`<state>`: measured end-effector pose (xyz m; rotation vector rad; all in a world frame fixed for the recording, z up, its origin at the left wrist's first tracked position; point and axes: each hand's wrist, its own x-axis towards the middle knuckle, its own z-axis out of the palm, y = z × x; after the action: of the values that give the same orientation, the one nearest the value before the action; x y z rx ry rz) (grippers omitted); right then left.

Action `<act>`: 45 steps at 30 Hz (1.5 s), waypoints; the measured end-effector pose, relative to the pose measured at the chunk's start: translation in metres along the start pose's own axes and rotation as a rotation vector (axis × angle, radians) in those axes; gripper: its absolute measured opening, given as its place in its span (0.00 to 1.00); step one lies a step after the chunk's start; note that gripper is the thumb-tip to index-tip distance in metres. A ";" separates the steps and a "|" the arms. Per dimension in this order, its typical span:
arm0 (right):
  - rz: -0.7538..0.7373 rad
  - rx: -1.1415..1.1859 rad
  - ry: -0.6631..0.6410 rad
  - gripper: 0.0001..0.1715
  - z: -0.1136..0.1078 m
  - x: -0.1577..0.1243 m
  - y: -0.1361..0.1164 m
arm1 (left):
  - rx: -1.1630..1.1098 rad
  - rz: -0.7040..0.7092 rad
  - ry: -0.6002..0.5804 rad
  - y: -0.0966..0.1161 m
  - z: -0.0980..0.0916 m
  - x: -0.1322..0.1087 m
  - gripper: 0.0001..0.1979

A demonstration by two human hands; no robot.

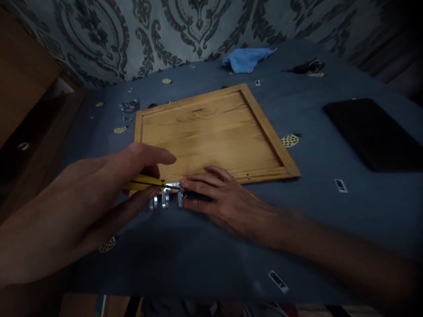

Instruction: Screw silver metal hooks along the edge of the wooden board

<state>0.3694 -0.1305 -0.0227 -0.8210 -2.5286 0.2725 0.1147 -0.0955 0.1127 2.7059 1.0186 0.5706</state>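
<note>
My left hand (132, 171) is closed on the yellow-and-black handle of a screwdriver (145, 182). Its thin shaft points right, toward a shiny metal hook piece (166, 199) at the near left edge of a framed wooden board (205, 136). Several curved silver hooks hang over that edge. From the right, my right hand (220, 193) reaches across the near edge, its fingers resting on the board beside the hooks. Between its forefinger and thumb shows something dark, mostly hidden. Exactly where the screwdriver tip touches cannot be made out.
Small metal parts (130, 105) lie beyond the board's left corner. A blue cloth (247, 59) and a dark tool (307, 67) lie at the back. On the right rests a flat black object (373, 134). Patterned wallpaper (198, 26) backs the blue-covered table (231, 268).
</note>
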 end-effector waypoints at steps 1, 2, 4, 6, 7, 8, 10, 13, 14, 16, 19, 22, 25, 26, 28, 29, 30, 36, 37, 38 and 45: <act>-0.001 0.000 0.006 0.18 0.000 0.000 0.000 | 0.034 0.038 -0.057 0.000 -0.001 0.001 0.18; -0.003 0.001 0.011 0.18 0.001 0.000 0.000 | 0.063 0.076 -0.103 0.001 -0.001 0.002 0.19; -0.009 0.003 0.023 0.18 0.001 0.000 0.001 | 0.091 0.114 -0.102 0.002 0.000 0.005 0.18; -0.010 0.005 0.013 0.18 0.001 0.000 0.001 | 0.116 0.120 -0.050 0.003 0.003 0.008 0.19; -0.009 0.006 0.008 0.18 0.001 0.000 0.001 | 0.136 0.119 -0.017 0.003 0.005 0.009 0.19; -0.006 0.008 0.001 0.18 0.000 0.000 0.000 | 0.160 0.113 0.019 0.003 0.007 0.010 0.21; -0.002 0.012 -0.010 0.19 -0.001 0.000 0.000 | 0.194 0.093 0.057 0.002 0.011 0.009 0.23; 0.006 0.023 -0.024 0.19 -0.003 0.000 -0.001 | 0.177 0.068 0.053 -0.001 0.011 0.006 0.24; 0.009 0.025 -0.028 0.19 -0.003 0.000 -0.001 | 0.165 0.057 0.049 -0.002 0.010 0.004 0.24; 0.004 0.024 -0.020 0.19 -0.002 -0.001 0.000 | 0.145 0.029 0.048 -0.003 0.007 0.001 0.25; -0.006 0.015 0.004 0.19 0.000 -0.001 0.000 | 0.119 0.020 0.030 -0.003 0.004 0.001 0.26; -0.015 0.014 0.017 0.18 0.000 0.000 0.000 | 0.097 0.055 0.026 -0.002 0.007 0.004 0.25; -0.009 0.023 0.012 0.18 -0.002 0.001 0.000 | 0.149 0.058 0.083 -0.001 0.013 0.008 0.23; -0.007 0.025 0.011 0.18 -0.002 0.001 0.000 | 0.172 0.048 0.084 0.000 0.014 0.008 0.22; -0.009 0.027 0.010 0.18 -0.002 0.001 0.000 | 0.167 0.038 0.052 0.001 0.013 0.008 0.21; -0.009 0.026 0.011 0.19 -0.002 0.001 0.000 | 0.146 0.039 0.029 0.001 0.012 0.008 0.20; -0.008 0.024 0.010 0.19 -0.002 0.000 0.000 | 0.121 0.042 0.012 0.002 0.010 0.008 0.20; -0.002 0.016 0.002 0.19 -0.002 0.000 -0.001 | 0.060 0.036 0.040 0.003 0.008 0.007 0.21; -0.001 0.019 0.001 0.19 -0.003 0.000 -0.001 | 0.075 0.037 0.061 0.003 0.009 0.008 0.22; 0.000 0.024 -0.002 0.19 -0.003 0.001 -0.001 | 0.101 0.037 0.080 0.002 0.010 0.008 0.22; 0.006 0.027 -0.029 0.19 -0.003 0.001 0.000 | 0.119 -0.004 0.074 0.004 0.012 0.008 0.23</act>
<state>0.3702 -0.1303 -0.0197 -0.8203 -2.5436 0.3223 0.1278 -0.0942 0.1053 2.8044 1.1094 0.6331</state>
